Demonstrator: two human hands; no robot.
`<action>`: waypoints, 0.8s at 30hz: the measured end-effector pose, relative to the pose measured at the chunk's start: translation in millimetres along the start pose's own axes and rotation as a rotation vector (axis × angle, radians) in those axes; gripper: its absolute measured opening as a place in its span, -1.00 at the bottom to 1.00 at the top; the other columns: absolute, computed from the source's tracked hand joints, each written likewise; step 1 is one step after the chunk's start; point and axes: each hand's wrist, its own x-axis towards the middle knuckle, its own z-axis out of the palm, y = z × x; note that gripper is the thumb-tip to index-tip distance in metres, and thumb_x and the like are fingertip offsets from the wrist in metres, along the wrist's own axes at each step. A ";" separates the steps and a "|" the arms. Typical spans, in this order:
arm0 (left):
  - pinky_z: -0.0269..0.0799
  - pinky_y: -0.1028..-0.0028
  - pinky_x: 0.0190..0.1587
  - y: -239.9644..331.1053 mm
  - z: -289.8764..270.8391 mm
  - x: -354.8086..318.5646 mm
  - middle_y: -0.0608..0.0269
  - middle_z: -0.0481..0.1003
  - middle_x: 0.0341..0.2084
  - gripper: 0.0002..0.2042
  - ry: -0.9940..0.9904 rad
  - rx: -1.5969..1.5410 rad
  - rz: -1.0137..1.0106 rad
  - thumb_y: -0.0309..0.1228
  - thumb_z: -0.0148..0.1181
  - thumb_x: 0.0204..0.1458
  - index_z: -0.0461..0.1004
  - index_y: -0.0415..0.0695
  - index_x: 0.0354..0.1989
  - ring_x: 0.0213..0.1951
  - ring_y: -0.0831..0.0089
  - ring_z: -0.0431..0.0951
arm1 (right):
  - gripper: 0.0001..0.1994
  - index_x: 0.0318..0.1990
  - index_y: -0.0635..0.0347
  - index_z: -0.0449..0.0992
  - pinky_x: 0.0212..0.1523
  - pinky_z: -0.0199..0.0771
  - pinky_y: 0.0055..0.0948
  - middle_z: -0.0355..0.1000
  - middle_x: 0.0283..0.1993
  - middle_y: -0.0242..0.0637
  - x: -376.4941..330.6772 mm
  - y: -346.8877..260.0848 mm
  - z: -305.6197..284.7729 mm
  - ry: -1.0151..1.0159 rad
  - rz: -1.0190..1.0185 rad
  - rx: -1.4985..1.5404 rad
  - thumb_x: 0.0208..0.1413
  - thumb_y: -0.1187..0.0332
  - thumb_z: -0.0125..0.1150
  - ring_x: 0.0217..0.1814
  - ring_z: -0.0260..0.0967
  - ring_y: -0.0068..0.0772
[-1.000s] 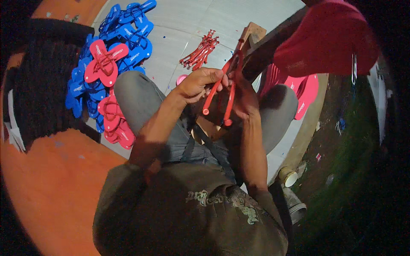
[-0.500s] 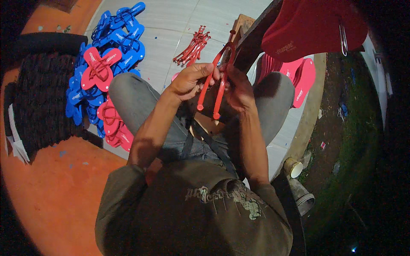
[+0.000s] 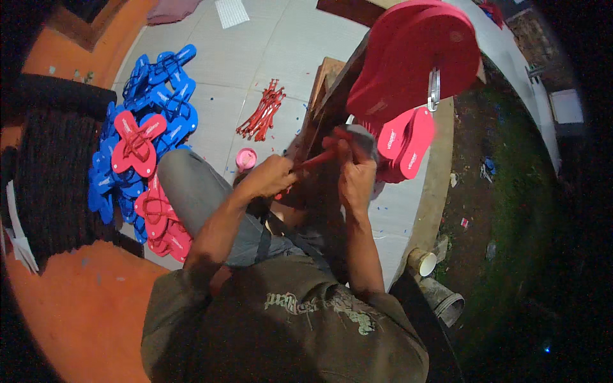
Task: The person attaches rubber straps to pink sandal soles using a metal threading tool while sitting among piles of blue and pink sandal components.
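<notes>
Presently, left hand [image 3: 269,179]: fingers curled in, pinching one end of the strap; the fingertips are turned under, so the exact contact is hidden.
Right hand [image 3: 356,182]: closed around the strap's other part, thumb uppermost and pressed down on it; seemingly the firmer grip of the two.
Red thong strap [image 3: 319,158]: between the two hands, above the dark board [image 3: 341,86], slanting up from left to right; motion-blurred. Hands stand apart, probably to keep it stretched and under control.
Loose red straps [image 3: 263,112]: bundled on the pale tiled floor [image 3: 223,115] beyond the left hand, roughly lengthwise; likely laid so that single ones pick out easily.
Pink container [image 3: 246,158]: round, on the tiles near the left hand, presumably for easy reach; contents not legible.
Pink soles [image 3: 415,64]: overlapping beside the board's upper end, a bent metal piece [image 3: 434,89] in front of them; support hidden.
Sole stack [image 3: 408,147]: pink, overlapping, beyond the right hand, probably its supply side.
Blue flip-flops [image 3: 169,96]: heaped left, straps fitted, with a crossed pink pair [image 3: 135,143] on top; crossing probably keeps mates together.
Change vs. half a second ago: hands were close together, strap ends hanging toward the body; now hands are wider apart and the strap runs across. View has shifted too; a paper sheet [image 3: 231,13] now shows at the top.
</notes>
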 end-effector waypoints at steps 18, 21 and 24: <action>0.31 0.49 -0.11 -43.9 20.3 43.7 0.20 0.32 -0.10 -0.56 0.265 -0.736 0.110 -0.38 0.09 -0.05 0.18 -0.19 0.03 -0.14 0.46 0.37 | -0.80 -0.45 0.36 0.37 -0.47 0.13 -0.62 0.29 -0.52 -0.34 20.0 -139.4 -32.2 -0.123 -0.250 -0.204 0.09 0.41 -0.13 -0.51 0.14 -0.62; 0.32 0.49 -0.13 -47.2 26.1 46.5 0.18 0.35 -0.15 -0.57 0.305 -0.698 0.125 -0.37 0.10 -0.05 0.20 -0.21 0.01 -0.17 0.45 0.39 | -0.80 -0.44 0.35 0.37 -0.46 0.12 -0.62 0.27 -0.53 -0.34 9.8 -139.7 -33.9 -0.154 -0.392 -0.083 0.09 0.41 -0.14 -0.50 0.14 -0.60; 0.32 0.50 -0.16 -48.9 29.4 48.1 0.17 0.36 -0.19 -0.59 0.328 -0.662 0.085 -0.36 0.10 -0.04 0.21 -0.23 -0.02 -0.20 0.46 0.40 | -0.80 -0.43 0.34 0.36 -0.47 0.11 -0.61 0.25 -0.54 -0.34 15.0 -143.9 -32.8 -0.108 -0.438 -0.087 0.10 0.39 -0.15 -0.49 0.14 -0.59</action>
